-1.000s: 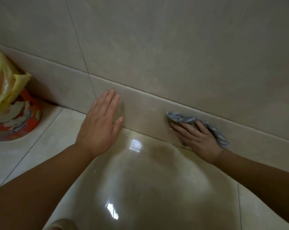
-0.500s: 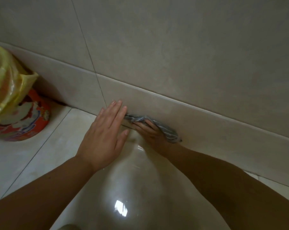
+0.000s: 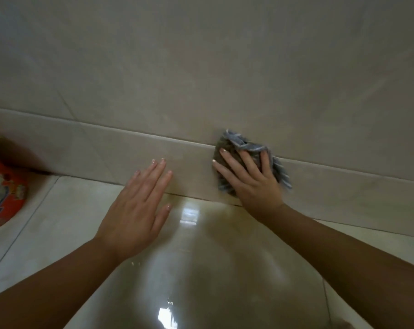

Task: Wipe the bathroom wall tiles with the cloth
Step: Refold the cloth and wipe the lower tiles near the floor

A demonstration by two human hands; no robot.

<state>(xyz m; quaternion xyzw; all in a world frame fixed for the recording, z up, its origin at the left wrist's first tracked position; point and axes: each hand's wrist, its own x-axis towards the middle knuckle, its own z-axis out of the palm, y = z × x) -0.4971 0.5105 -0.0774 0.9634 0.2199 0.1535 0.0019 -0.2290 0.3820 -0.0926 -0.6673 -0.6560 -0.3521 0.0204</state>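
the right hand (image 3: 253, 179) lies flat with fingers spread, pressing a crumpled grey-blue cloth (image 3: 244, 144) against the low skirting tile (image 3: 120, 153) at the foot of the wall; the cloth's top edge reaches the seam under the large beige wall tiles (image 3: 201, 67). the left hand (image 3: 134, 210) is open, palm down, fingertips at the skirting, apart from the cloth. a glossy floor (image 3: 201, 257) reflects light below. an orange patterned container (image 3: 4, 195) sits at the far left edge.
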